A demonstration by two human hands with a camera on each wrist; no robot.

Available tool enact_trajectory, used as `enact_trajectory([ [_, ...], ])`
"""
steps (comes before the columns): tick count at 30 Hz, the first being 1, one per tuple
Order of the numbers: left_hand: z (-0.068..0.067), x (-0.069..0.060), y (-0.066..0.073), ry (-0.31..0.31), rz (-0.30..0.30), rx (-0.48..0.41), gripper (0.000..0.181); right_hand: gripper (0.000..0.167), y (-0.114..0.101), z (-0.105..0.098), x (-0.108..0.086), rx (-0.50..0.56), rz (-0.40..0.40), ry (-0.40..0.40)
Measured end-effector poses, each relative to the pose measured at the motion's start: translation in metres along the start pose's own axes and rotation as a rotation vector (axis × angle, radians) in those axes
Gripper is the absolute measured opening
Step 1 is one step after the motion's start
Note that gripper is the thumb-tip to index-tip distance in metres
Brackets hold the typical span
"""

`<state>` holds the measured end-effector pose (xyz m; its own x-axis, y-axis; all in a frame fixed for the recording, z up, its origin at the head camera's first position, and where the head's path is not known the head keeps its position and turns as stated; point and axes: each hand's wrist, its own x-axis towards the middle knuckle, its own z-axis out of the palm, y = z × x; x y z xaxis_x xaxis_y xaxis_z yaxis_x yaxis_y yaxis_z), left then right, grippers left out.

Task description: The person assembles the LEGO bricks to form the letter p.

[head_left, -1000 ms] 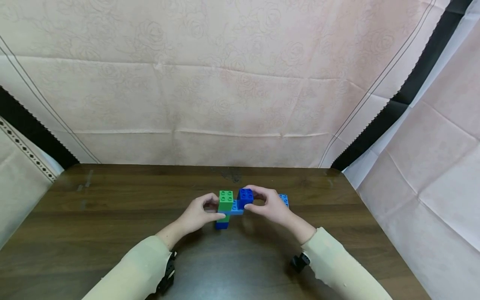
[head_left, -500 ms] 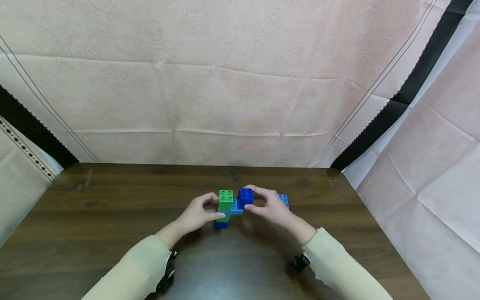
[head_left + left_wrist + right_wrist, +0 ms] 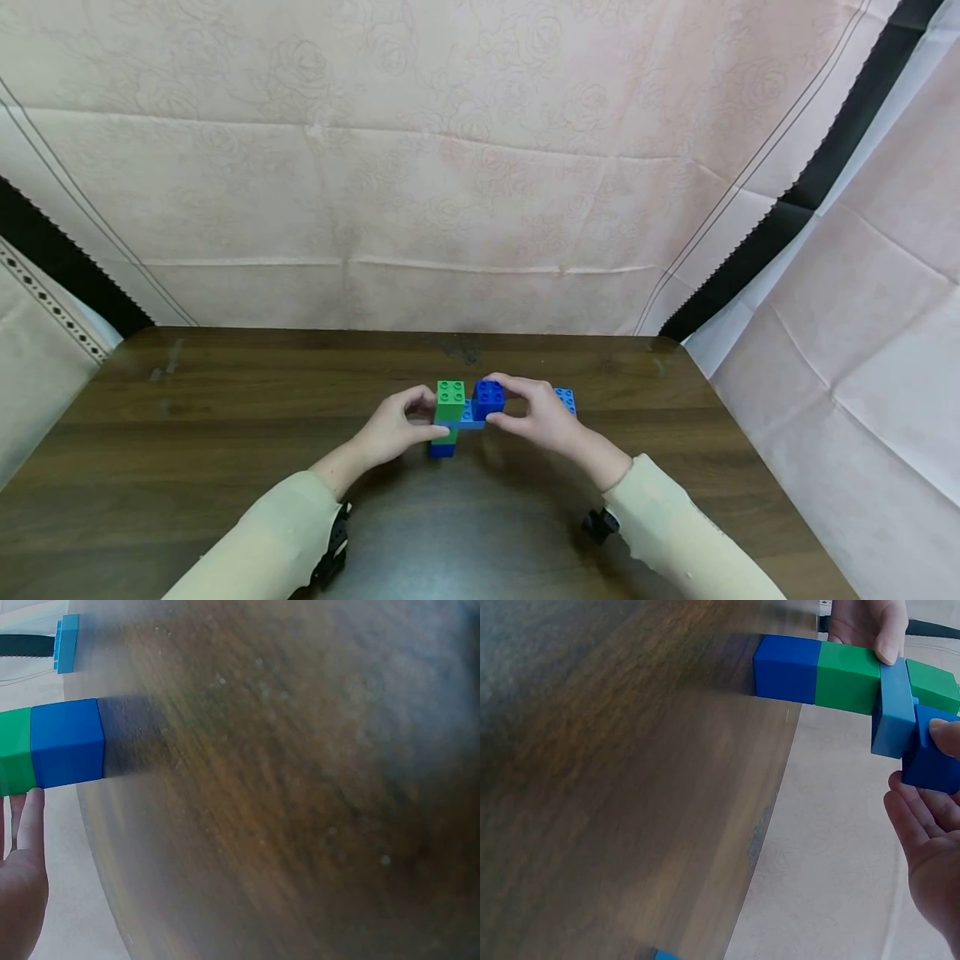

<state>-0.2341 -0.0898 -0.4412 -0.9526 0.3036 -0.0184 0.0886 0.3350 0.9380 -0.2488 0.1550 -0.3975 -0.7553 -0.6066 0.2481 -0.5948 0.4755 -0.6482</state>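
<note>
A stack stands on the table: a dark blue brick (image 3: 786,669) at the bottom, a green brick (image 3: 847,676) on it, then a light blue plate-like brick (image 3: 894,712) reaching out to the right, and an upper green brick (image 3: 451,401) over its left part. My left hand (image 3: 395,427) grips the stack from the left, thumb near the light blue brick. Between thumb and fingers, my right hand (image 3: 546,414) pinches a second dark blue brick (image 3: 489,400) at the light blue brick's right end. The right wrist view shows this brick slightly tilted against it; full seating cannot be told.
Another light blue brick (image 3: 566,400) lies on the brown table (image 3: 247,417) behind and right of my right hand; the left wrist view also shows a light blue brick (image 3: 67,643). A pale patterned cloth (image 3: 420,200) hangs beyond the table's far edge.
The dark blue brick in my right hand has shifted slightly down in the head view, with the fingers following it. My left hand and the stack look almost unchanged.
</note>
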Motion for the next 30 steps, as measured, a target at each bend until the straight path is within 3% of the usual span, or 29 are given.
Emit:
enact_trajectory([
  [14,-0.0003,-0.0001,-0.0009,-0.007,0.019,-0.005,0.028,0.048,0.0013,0.0012,-0.0015,0.08,0.043,-0.009],
  [24,-0.0008,-0.0009,-0.0029,-0.002,0.015,-0.009,0.028,0.048,0.0002,0.0028,0.0004,0.068,0.059,-0.017],
  [30,0.0007,0.0005,-0.0024,-0.017,0.028,-0.03,0.029,0.047,-0.0012,0.0009,0.0,0.005,0.042,-0.02],
])
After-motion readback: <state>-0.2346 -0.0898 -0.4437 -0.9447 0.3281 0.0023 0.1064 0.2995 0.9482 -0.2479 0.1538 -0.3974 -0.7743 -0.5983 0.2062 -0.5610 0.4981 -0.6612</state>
